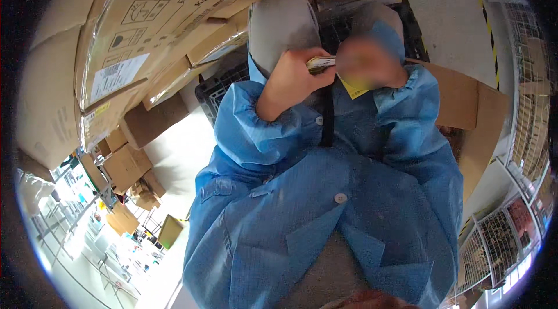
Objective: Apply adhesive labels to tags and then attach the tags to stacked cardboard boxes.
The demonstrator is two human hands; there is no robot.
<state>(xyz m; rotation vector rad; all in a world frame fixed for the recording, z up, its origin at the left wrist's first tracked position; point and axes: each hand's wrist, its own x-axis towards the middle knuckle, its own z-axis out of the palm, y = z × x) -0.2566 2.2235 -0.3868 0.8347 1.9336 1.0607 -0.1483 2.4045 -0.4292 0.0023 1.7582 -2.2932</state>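
Observation:
My left hand (293,79) is closed around a small stack of thin cards or labels (321,64), whose pale, layered edges poke out by the thumb. Beside it, at about the same height, my right hand (381,65) is curled in, its fingers largely blurred. A yellow label (356,89) with small dark print juts out below that hand, which appears to grip it. Both hands are close together in front of the blue coat (325,187), above my knees. What lies between the right fingers is hidden by the blur.
Large cardboard cartons (133,36) are stacked at the left, close to my left arm. An open cardboard box (465,106) stands by my right arm. Black plastic pallets (415,30) lie beyond my knees. Wire mesh cages (500,245) line the right side; yellow-black tape (488,24) marks the floor.

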